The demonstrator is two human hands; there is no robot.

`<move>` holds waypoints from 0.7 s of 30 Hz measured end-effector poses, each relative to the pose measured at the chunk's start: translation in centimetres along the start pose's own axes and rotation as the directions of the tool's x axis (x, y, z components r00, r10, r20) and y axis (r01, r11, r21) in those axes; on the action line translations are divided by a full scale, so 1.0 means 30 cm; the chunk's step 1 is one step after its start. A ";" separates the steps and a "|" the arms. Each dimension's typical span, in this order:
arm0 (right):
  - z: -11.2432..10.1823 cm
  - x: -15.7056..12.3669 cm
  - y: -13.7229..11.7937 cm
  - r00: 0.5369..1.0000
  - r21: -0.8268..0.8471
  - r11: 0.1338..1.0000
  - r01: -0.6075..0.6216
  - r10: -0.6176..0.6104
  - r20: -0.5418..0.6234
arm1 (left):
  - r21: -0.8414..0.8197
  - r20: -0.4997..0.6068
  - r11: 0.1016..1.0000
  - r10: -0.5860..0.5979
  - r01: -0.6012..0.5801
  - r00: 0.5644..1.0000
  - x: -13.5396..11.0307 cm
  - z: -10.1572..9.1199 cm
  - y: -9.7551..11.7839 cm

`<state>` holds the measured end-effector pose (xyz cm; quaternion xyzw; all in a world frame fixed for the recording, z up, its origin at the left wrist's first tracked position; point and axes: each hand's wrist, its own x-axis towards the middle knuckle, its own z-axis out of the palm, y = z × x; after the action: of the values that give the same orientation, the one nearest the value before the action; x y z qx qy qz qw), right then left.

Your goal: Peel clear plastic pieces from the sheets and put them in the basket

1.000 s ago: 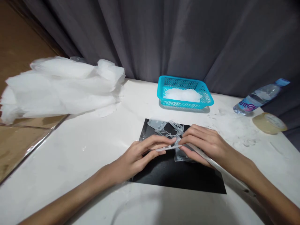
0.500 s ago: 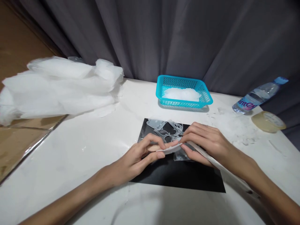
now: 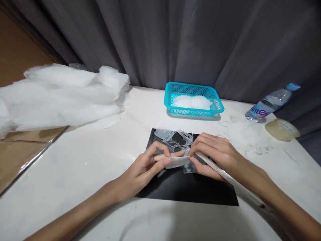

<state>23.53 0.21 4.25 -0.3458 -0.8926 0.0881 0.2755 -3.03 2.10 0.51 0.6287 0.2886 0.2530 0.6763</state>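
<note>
A thin white translucent piece point(image 3: 177, 162) spans the gap between my two hands, just above a black sheet point(image 3: 185, 192). Its left end is pinched between thumb and finger of my left hand point(image 3: 145, 167). The fingertips of my right hand point(image 3: 215, 154) are closed on the other end. From beneath my right fingers a long whitish strip point(image 3: 234, 184) trails back along the wrist. Behind the hands, clear plastic cut-out shapes point(image 3: 165, 134) with thin curved outlines lie on the black sheet, partly hidden by my fingers.
Farther back stands a blue perforated basket point(image 3: 217, 102) with white soft material point(image 3: 193, 102) inside. To the right are a water bottle point(image 3: 271, 103), a tape roll point(image 3: 282, 130) and scattered whitish scraps point(image 3: 253, 144). A heap of white sheets point(image 3: 62, 97) lies over cardboard point(image 3: 25, 147) at left.
The white piece has turned so more of its flat face shows between my hands. Both hands keep their grip. The whole view has shifted slightly.
</note>
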 end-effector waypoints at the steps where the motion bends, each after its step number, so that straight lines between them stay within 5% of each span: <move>1: 0.001 0.000 0.000 1.000 0.007 1.000 -0.001 0.001 0.003 | -0.006 -0.012 1.000 0.003 -0.003 1.000 0.002 0.000 -0.002; 8: 0.029 -0.011 0.006 0.995 0.069 0.995 -0.073 0.069 0.066 | 0.107 -0.107 0.994 0.027 -0.016 0.994 0.016 -0.003 -0.016; 21: 0.064 -0.003 0.028 0.992 0.147 0.983 -0.109 0.117 -0.046 | 0.284 -0.104 0.959 0.031 0.000 0.994 0.042 -0.027 -0.043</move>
<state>22.99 0.85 2.32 -0.3772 -0.8551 0.1583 0.3186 -2.74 3.44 -0.90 0.7067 0.3529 0.2477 0.5609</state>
